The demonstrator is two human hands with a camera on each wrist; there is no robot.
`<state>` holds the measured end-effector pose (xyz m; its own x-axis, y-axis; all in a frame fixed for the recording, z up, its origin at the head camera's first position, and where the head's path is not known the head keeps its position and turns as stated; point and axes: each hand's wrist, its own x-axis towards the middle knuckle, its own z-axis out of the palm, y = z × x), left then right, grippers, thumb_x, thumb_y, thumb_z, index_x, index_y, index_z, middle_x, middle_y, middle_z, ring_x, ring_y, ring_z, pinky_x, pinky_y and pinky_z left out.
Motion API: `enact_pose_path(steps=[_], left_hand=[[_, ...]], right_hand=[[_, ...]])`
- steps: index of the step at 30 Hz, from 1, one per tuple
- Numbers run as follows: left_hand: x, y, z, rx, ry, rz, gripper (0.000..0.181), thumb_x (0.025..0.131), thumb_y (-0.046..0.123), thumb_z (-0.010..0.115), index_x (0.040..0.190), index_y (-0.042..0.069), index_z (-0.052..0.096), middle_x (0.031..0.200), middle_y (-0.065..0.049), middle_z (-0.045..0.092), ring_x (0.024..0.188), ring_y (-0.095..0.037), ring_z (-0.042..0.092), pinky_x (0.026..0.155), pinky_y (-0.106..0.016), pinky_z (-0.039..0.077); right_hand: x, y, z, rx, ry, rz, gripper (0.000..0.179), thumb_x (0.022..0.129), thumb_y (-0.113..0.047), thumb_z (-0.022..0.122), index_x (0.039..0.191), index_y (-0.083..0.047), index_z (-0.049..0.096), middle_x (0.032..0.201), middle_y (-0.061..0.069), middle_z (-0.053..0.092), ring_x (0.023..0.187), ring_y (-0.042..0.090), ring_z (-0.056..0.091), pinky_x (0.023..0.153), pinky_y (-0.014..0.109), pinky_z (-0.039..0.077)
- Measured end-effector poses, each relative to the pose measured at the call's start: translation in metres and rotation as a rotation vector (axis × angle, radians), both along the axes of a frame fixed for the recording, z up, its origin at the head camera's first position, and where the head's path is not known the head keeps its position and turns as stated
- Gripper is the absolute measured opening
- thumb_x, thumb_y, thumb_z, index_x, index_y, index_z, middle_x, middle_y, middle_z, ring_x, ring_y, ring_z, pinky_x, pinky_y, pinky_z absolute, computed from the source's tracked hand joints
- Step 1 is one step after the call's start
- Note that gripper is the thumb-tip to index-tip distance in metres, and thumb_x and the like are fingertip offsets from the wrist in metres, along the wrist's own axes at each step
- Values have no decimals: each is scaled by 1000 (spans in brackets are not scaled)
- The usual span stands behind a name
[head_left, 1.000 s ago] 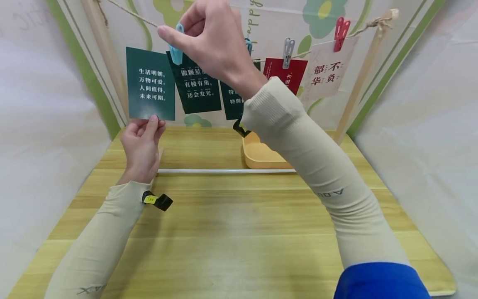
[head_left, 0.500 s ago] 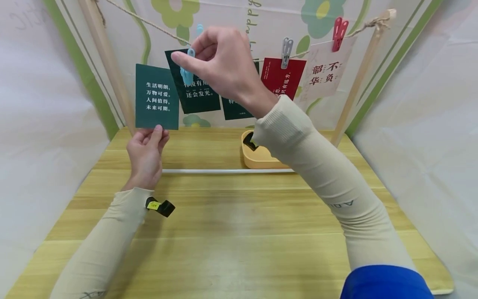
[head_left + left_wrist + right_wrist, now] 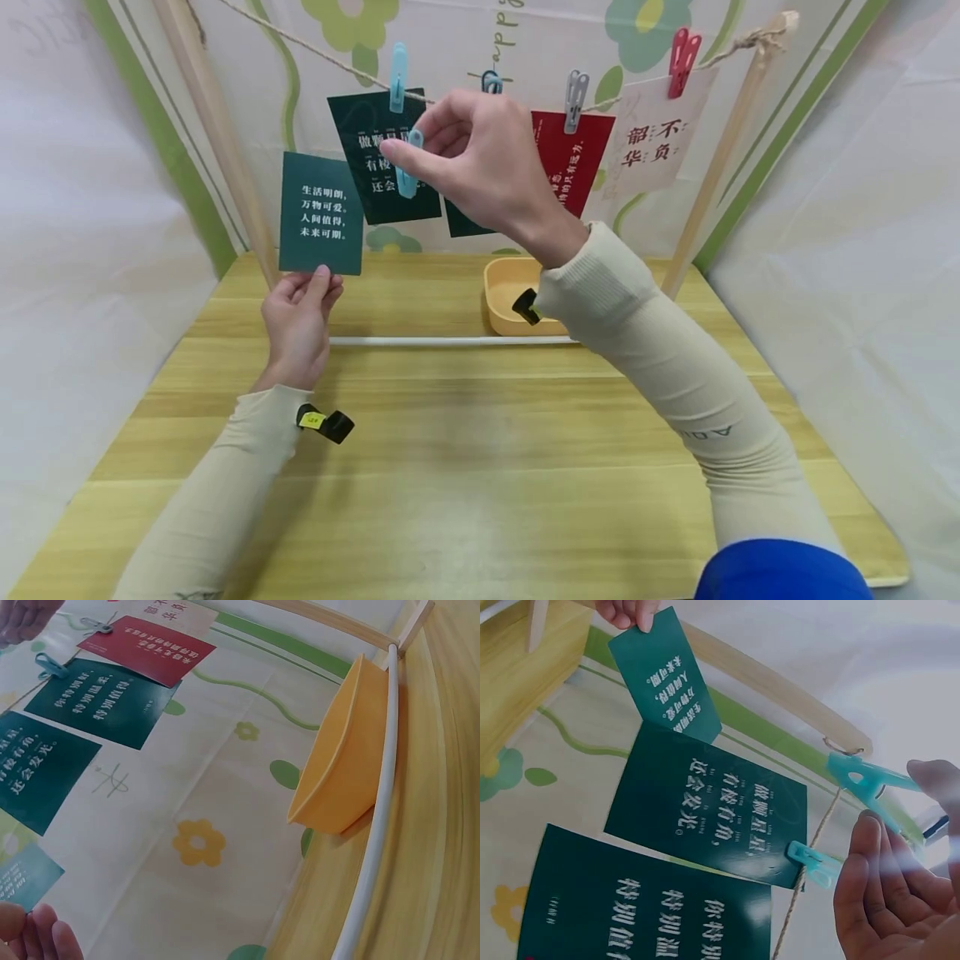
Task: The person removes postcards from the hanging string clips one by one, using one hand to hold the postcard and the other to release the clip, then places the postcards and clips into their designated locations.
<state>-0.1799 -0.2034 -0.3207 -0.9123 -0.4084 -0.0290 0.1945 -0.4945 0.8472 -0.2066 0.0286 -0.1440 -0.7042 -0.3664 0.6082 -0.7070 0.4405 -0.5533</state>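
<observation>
1. At the far left stands the wooden post (image 3: 217, 142), and from it the rope (image 3: 300, 37) runs across to the other side.
2. The left hand (image 3: 300, 329) is in front of this post, above the tabletop (image 3: 465, 467). Its thumb and fingers are closed together in a pinch on the lower edge of the loose green card (image 3: 321, 212). This card is held upright, with four lines of white writing to the viewer.
3. Just beside it, the dark green card (image 3: 356, 121) hangs a little tilted from the rope, under the light blue clip (image 3: 398, 79).
4. In front of that card is the right hand (image 3: 487, 162). Its thumb and curled fingers pinch the held clothespin (image 3: 408, 171), which is blue; in the right wrist view it is apart from the loose green card.
5. Behind the right hand, another green card (image 3: 465, 221) hangs, partly hidden.
6. Below, on the tabletop, the yellow tray (image 3: 498, 325) stands behind the white rod (image 3: 420, 341).
7. Further right, the red card (image 3: 581, 142) hangs from the grey clip (image 3: 576, 102).
8. Last is the pale card (image 3: 663, 137) under the red clip (image 3: 683, 62), near the right post (image 3: 727, 158).
</observation>
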Motion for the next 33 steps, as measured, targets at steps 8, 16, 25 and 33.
enact_pose_path(steps=[8,16,25,33], left_hand=[[4,-1,-14,-7,-78,18,21,102,14,69,118,4,62,109,-6,67,99,-14,67,91,-18,60],[6,-2,-30,-23,-141,20,19,102,16,68,117,5,62,105,-3,68,98,-11,68,89,-16,60],[3,-3,-46,-43,-204,38,12,103,14,68,110,6,62,95,1,72,93,-9,70,87,-16,60],[1,-5,-57,-96,-220,48,13,103,13,68,109,4,60,89,2,74,89,-7,72,87,-16,60]], right_hand=[[-2,11,-23,22,-41,2,34,94,-32,82,110,-2,74,99,10,76,86,15,70,82,22,58],[1,29,-44,93,-48,9,33,92,-31,84,107,-4,73,94,8,75,83,15,70,79,26,59],[3,45,-60,129,-49,-14,33,91,-30,85,107,-4,73,94,8,75,81,17,70,78,28,60],[-2,55,-79,155,-98,-41,33,91,-32,85,107,-5,73,94,7,75,81,18,69,78,31,60]])
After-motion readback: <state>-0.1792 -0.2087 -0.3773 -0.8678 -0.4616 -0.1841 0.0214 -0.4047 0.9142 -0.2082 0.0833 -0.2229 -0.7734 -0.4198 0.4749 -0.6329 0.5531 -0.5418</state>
